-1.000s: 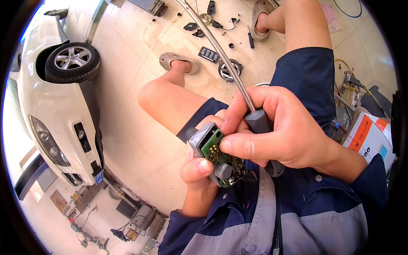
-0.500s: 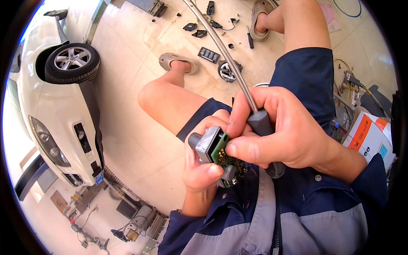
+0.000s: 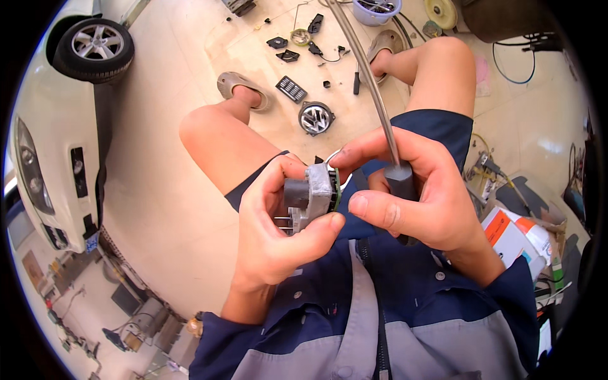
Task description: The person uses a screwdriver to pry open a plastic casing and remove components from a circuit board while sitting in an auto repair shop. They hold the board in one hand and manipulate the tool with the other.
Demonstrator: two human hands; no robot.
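A small grey electronic module (image 3: 318, 183) with a green circuit board (image 3: 337, 190) along its right side is held upright in front of me. My left hand (image 3: 266, 218) grips it, thumb at the lower edge and fingers behind. A dark round stub and thin metal pins stick out on its left. In my right hand (image 3: 437, 199) is a long-shafted screwdriver (image 3: 400, 182), its dark handle against the palm and the shaft pointing up and away. The right index fingertip is at the module's upper edge; the right thumb is apart from it. The screwdriver's tip is out of view.
Between my feet lie a round car emblem (image 3: 316, 118), a slotted black panel (image 3: 291, 89), a small screwdriver (image 3: 356, 83) and several black parts. Behind them stands a bucket (image 3: 378, 11). A white car (image 3: 54, 164) is at left, cartons (image 3: 516, 234) at right.
The module has turned, so the board's face now points right, mostly out of sight. My right thumb has come off the board. The whole view has shifted.
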